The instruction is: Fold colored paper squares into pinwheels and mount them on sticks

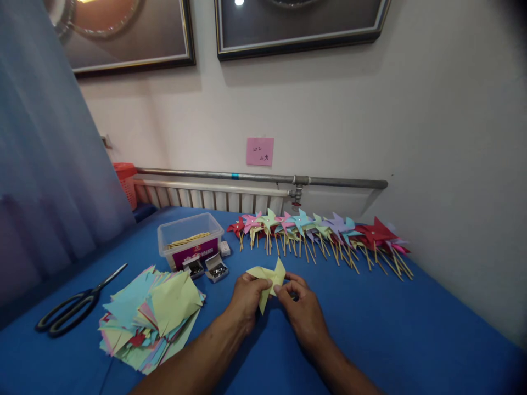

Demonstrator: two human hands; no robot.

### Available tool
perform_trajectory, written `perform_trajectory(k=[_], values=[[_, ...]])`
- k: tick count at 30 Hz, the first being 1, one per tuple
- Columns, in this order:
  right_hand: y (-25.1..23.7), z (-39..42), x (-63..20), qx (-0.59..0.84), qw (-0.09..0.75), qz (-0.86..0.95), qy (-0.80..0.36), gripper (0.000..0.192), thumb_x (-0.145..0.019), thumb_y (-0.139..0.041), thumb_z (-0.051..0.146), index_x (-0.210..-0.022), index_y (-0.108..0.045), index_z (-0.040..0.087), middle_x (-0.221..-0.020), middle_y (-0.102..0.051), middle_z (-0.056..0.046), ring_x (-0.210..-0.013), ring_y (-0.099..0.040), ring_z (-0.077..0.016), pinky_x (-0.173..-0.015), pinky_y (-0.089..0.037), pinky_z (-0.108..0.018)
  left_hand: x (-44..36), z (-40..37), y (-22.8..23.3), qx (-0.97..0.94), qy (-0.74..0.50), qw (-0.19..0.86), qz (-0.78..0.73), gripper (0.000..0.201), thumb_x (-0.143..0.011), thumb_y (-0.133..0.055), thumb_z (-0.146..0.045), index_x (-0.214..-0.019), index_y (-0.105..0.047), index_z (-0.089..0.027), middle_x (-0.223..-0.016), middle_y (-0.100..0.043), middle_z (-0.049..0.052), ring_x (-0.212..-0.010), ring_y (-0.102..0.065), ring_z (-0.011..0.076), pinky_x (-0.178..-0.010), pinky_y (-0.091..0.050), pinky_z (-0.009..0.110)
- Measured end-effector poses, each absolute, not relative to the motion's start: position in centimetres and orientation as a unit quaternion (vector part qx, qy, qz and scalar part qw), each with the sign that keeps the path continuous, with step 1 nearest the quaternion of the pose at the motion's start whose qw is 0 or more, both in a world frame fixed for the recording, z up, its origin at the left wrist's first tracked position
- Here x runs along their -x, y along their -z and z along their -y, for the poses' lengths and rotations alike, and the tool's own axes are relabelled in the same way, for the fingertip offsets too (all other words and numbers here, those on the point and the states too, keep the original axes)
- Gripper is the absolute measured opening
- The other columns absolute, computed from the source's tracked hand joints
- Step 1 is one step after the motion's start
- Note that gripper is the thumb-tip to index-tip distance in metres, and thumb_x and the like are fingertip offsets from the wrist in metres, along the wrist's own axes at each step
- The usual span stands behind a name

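Note:
A pale yellow paper pinwheel [267,273], its blades folded toward the middle, is held between my two hands just above the blue table. My left hand [247,296] pinches it from the left, with the thumb pressed near the centre. On the other side, my right hand [300,302] grips the right blade between thumb and fingers. The fingertips behind the paper are hidden. Two small open boxes of metal pins [216,269] lie to the left of my hands. No stick shows on this pinwheel.
A clear plastic tub [190,236] holds thin wooden sticks [188,240]. Cut coloured paper sheets [152,318] are heaped at front left, beside black-handled scissors [78,304]. Finished pinwheels on sticks [302,220] lie in a row along the back right. A radiator [214,197] stands behind the table.

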State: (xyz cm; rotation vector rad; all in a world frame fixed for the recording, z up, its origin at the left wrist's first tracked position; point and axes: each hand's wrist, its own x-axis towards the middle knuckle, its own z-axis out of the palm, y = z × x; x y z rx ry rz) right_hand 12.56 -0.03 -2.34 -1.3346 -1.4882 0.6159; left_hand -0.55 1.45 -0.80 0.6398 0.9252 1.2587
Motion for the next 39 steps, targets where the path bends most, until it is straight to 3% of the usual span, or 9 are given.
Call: perform_trajectory(k=[9, 19, 23, 25, 27, 32, 39], values=[[2.5, -0.3, -12.6, 0.573, 0.482, 0.608, -0.265, 0.025, -0.075, -0.067, 0.033, -0.053, -0.061, 0.023, -0.102, -0.071, -0.012, -0.120, -0.058, -0.0335, -0.097, -0.045, -0.046, 0.4, -1.2, 0.3, -0.291, -0.555, 0.649, -0.431, 0.021, -0.052, -0.074, -0.014, -0.070, -0.066, -0.011, -0.058, -0.066, 0.003, -0.050, -0.057, 0.0136, -0.051, -0.044, 0.024], [1.8, 0.4, -12.3, 0.564, 0.500, 0.633, -0.179, 0.023, -0.076, -0.068, 0.034, -0.059, -0.058, 0.023, -0.123, -0.063, -0.013, -0.116, -0.057, -0.0334, -0.099, -0.043, -0.051, 0.5, -1.1, 0.3, -0.287, -0.554, 0.616, -0.480, 0.018, -0.052, -0.075, -0.013, -0.064, -0.062, -0.015, -0.052, -0.063, 0.000, -0.046, -0.054, 0.0116, -0.047, -0.039, 0.022], [2.0, -0.2, -12.5, 0.552, 0.538, 0.565, -0.293, 0.026, -0.076, -0.068, 0.046, -0.083, -0.061, 0.023, -0.114, -0.069, -0.013, -0.101, -0.066, -0.0291, -0.090, -0.051, -0.045, 0.5, -1.2, 0.4, -0.311, -0.541, 0.634, -0.456, 0.015, -0.055, -0.074, -0.017, -0.066, -0.065, -0.013, -0.054, -0.064, 0.003, -0.047, -0.056, 0.0136, -0.049, -0.041, 0.024], [2.2, -0.6, -12.6, 0.504, 0.552, 0.534, -0.394, 0.038, -0.075, -0.069, 0.046, -0.103, -0.060, 0.022, -0.106, -0.072, -0.011, -0.093, -0.069, -0.0265, -0.085, -0.054, -0.041, 0.5, -1.2, 0.4, -0.329, -0.534, 0.644, -0.437, 0.017, -0.055, -0.074, -0.018, -0.069, -0.068, -0.011, -0.056, -0.066, 0.004, -0.048, -0.057, 0.0140, -0.050, -0.041, 0.024], [2.5, -1.0, -12.7, 0.456, 0.551, 0.517, -0.470, 0.047, -0.074, -0.071, 0.046, -0.111, -0.059, 0.020, -0.098, -0.074, -0.009, -0.087, -0.070, -0.0250, -0.080, -0.054, -0.038, 0.5, -1.3, 0.4, -0.337, -0.532, 0.642, -0.438, 0.018, -0.054, -0.074, -0.017, -0.070, -0.069, -0.011, -0.058, -0.067, 0.005, -0.049, -0.057, 0.0138, -0.051, -0.041, 0.024], [3.3, -1.4, -13.0, 0.450, 0.515, 0.503, -0.527, 0.039, -0.072, -0.073, 0.050, -0.092, -0.068, 0.018, -0.080, -0.073, -0.005, -0.071, -0.066, -0.0205, -0.066, -0.050, -0.031, 0.7, -1.4, 0.8, -0.353, -0.520, 0.639, -0.444, 0.014, -0.055, -0.074, -0.020, -0.065, -0.066, -0.012, -0.056, -0.064, 0.004, -0.048, -0.054, 0.0129, -0.053, -0.041, 0.025], [1.8, -0.7, -13.1, 0.454, 0.494, 0.465, -0.577, 0.042, -0.065, -0.080, 0.047, -0.092, -0.072, 0.016, -0.074, -0.071, -0.003, -0.061, -0.061, -0.0169, -0.057, -0.044, -0.027, 0.9, -1.3, 0.4, -0.373, -0.504, 0.635, -0.451, 0.013, -0.055, -0.072, -0.018, -0.065, -0.067, -0.011, -0.057, -0.063, 0.004, -0.046, -0.050, 0.0110, -0.051, -0.038, 0.024]])
